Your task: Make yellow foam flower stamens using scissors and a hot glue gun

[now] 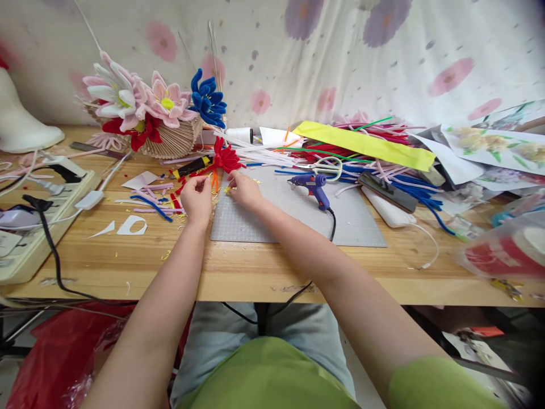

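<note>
My left hand is closed in a pinch on short orange pipe-cleaner pieces at the left edge of the grey cutting mat. My right hand is closed just to the right, fingertips pinched on something small and yellow that I cannot make out. A red pipe-cleaner flower lies just beyond both hands. A blue glue gun rests on the mat to the right, its black cord running off the table's front edge.
A basket of pink, red and blue pipe-cleaner flowers stands at back left. A pile of pipe cleaners, scissors and a yellow strip fill the back right. A power strip lies at left, a tape roll at right.
</note>
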The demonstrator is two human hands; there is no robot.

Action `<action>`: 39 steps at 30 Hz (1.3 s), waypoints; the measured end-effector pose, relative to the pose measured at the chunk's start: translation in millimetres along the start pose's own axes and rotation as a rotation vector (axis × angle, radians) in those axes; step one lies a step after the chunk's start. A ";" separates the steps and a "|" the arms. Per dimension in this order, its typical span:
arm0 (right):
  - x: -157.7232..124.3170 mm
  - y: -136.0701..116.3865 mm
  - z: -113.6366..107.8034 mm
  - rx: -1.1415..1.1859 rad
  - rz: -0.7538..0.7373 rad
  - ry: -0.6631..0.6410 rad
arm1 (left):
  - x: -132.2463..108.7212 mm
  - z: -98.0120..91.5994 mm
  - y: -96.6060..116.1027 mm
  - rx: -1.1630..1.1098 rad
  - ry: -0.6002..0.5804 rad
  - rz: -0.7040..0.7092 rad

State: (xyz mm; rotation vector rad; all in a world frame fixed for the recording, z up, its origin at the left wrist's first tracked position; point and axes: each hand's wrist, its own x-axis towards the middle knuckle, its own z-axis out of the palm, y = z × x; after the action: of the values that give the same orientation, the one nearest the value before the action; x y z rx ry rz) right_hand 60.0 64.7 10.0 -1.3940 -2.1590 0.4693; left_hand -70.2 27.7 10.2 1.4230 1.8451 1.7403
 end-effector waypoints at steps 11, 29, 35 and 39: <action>4.7 5.6 -3.6 0.119 0.033 -0.037 | -0.2 2.2 0.2 -0.036 0.006 -0.040; 6.3 13.3 -19.8 0.141 0.019 -0.071 | 1.2 7.2 -8.3 -0.066 0.007 -0.054; -3.3 11.3 -21.9 0.051 0.070 -0.090 | -1.0 6.7 -1.4 -0.030 -0.007 -0.069; -2.2 14.4 -34.3 0.267 0.151 0.044 | -2.4 7.6 -0.3 -0.034 -0.024 -0.070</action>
State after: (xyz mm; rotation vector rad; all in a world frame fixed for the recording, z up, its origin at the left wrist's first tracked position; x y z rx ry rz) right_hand 91.7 68.9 29.2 -1.4059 -1.8833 0.7469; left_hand -63.6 30.8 6.9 1.3446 1.8213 1.7057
